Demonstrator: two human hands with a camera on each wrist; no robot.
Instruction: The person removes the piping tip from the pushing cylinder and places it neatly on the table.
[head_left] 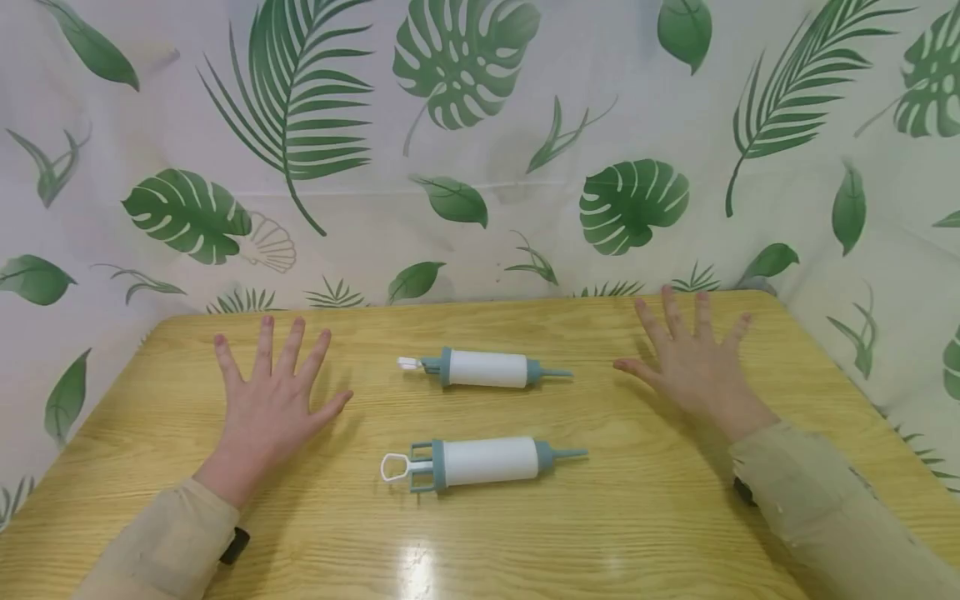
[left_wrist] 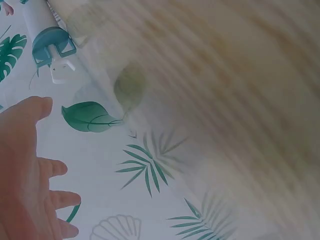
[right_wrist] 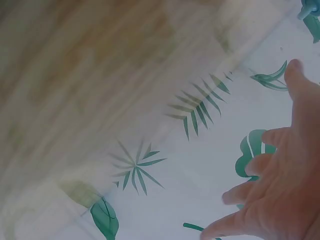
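Two white cylinders with grey-blue ends and thin nozzles, like large toy syringes, lie side by side on the table, nozzles pointing right in the head view. The far syringe [head_left: 489, 368] has a small white end piece at its left. On the near syringe [head_left: 491, 461] a white loop handle sticks out to the left between grey-blue prongs. Left of both, my left hand [head_left: 273, 404] is spread with straight fingers and holds nothing. My right hand [head_left: 697, 367], also spread and holding nothing, is to the right of the nozzles. Part of a syringe [left_wrist: 50, 42] shows in the left wrist view.
The wood-grain table [head_left: 315, 533] ends at the back against a white cloth [head_left: 525, 225] printed with green leaves. Beige sleeves [head_left: 168, 542] cover both forearms, and a dark band [head_left: 235, 546] shows at the left wrist.
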